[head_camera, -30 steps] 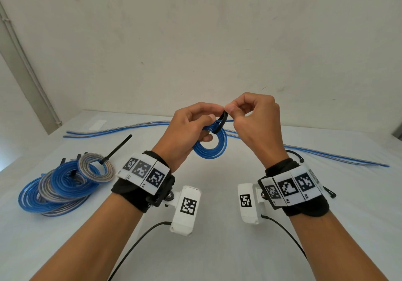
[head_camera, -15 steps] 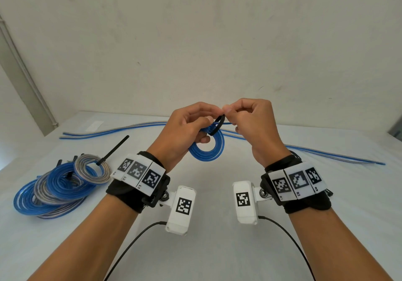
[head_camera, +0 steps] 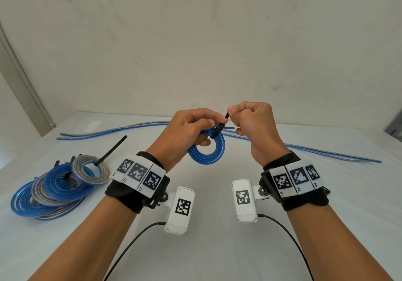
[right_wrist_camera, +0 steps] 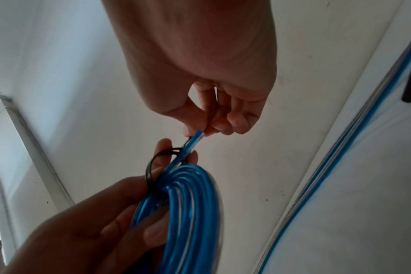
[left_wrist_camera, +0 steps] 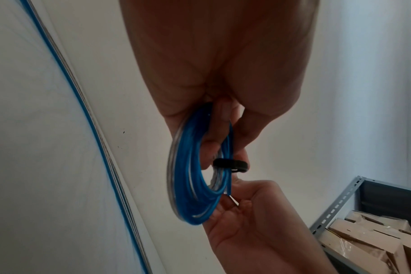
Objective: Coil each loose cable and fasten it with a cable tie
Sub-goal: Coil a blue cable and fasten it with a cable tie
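left hand fingers clamp blue coil; right hand fingers pinch black tie

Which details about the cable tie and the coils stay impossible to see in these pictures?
- Cable tie head: head view, too small; whether it is locked cannot be told.
- Tie tail: right wrist view, hidden by right hand fingers.
- Blue coil top: left wrist view, covered by left hand.
- Pile of coils: head view, overlapping; number unclear.
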